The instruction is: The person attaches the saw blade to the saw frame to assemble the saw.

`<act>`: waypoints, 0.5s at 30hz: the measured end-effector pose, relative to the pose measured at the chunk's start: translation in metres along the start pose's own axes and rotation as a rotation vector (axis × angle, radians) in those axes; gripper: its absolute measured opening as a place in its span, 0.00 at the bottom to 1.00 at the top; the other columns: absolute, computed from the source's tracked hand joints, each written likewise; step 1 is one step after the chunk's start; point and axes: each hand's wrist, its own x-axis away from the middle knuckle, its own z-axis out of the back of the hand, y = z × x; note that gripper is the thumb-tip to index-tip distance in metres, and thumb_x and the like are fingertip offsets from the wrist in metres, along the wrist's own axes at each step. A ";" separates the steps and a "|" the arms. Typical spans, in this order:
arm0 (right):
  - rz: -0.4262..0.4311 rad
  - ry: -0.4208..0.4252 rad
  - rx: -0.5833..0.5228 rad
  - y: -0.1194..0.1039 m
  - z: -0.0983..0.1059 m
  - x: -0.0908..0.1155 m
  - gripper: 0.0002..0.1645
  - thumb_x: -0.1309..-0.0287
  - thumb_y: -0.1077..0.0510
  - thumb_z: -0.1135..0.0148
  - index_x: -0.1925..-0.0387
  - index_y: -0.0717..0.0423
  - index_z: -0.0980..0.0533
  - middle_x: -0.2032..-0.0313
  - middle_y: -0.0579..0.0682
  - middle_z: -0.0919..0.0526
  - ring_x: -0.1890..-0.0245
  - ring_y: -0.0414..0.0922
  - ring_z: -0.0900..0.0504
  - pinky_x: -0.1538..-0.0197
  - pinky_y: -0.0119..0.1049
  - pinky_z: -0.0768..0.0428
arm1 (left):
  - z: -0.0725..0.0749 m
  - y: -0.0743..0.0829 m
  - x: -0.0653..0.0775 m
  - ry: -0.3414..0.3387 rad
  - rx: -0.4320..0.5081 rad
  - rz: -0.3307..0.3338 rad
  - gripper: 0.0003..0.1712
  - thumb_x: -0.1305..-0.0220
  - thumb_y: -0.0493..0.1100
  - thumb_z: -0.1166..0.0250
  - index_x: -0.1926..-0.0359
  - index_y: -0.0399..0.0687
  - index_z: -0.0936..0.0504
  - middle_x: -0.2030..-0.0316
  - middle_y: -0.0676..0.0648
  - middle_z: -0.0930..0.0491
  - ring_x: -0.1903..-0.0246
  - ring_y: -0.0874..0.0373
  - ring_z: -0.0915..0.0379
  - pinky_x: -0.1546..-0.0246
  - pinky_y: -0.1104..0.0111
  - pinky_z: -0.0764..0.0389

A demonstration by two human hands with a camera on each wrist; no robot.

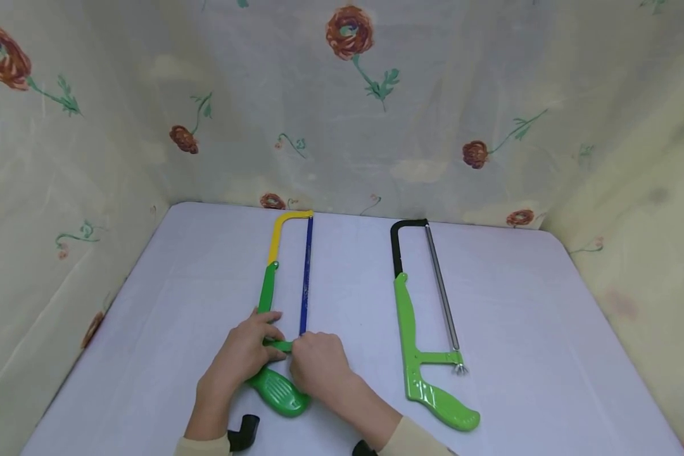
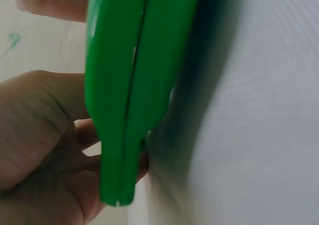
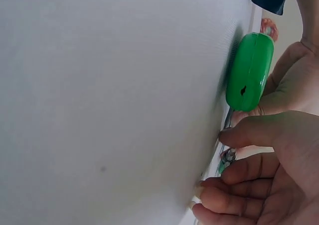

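A hacksaw with a green handle (image 1: 282, 394), a yellow front bow (image 1: 276, 237) and a blue blade (image 1: 306, 278) lies on the table. My left hand (image 1: 240, 351) grips its green frame just above the handle, fingers reaching over the short crossbar (image 1: 279, 346). At the blade's near end, my right hand (image 1: 322, 364) has its fingers curled about the tensioning end. In the right wrist view a small metal fitting (image 3: 228, 157) shows between thumb and fingers. The left wrist view has the green frame (image 2: 119, 85) close up, with the left fingers behind it.
To the right lies a second hacksaw (image 1: 409, 316), light green with a black bow, a grey blade and a wing nut (image 1: 460, 368). The white table (image 1: 519, 304) is bounded by flower-patterned cloth (image 1: 422, 76) at the back and sides.
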 end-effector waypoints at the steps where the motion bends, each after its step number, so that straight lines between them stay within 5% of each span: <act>1: -0.005 -0.014 -0.020 0.000 0.000 0.000 0.15 0.44 0.53 0.35 0.83 0.52 0.21 0.86 0.44 0.27 0.88 0.36 0.36 0.89 0.27 0.38 | 0.000 0.000 0.001 0.004 0.000 -0.003 0.12 0.51 0.38 0.23 0.63 0.53 0.11 0.33 0.49 0.26 0.25 0.37 0.48 0.32 0.43 0.32; 6: -0.023 -0.043 -0.087 0.003 0.001 0.001 0.13 0.42 0.53 0.37 0.79 0.54 0.19 0.85 0.45 0.26 0.88 0.37 0.35 0.88 0.28 0.36 | -0.002 0.000 0.003 0.044 -0.019 -0.015 0.19 0.52 0.36 0.23 0.57 0.52 0.13 0.32 0.46 0.28 0.27 0.36 0.46 0.32 0.43 0.32; 15: -0.023 -0.032 -0.145 0.006 0.001 0.000 0.11 0.42 0.56 0.38 0.77 0.56 0.19 0.84 0.45 0.26 0.87 0.36 0.35 0.88 0.27 0.37 | -0.002 -0.003 0.001 0.064 -0.035 -0.017 0.16 0.52 0.36 0.22 0.61 0.53 0.13 0.33 0.45 0.26 0.27 0.36 0.44 0.32 0.43 0.31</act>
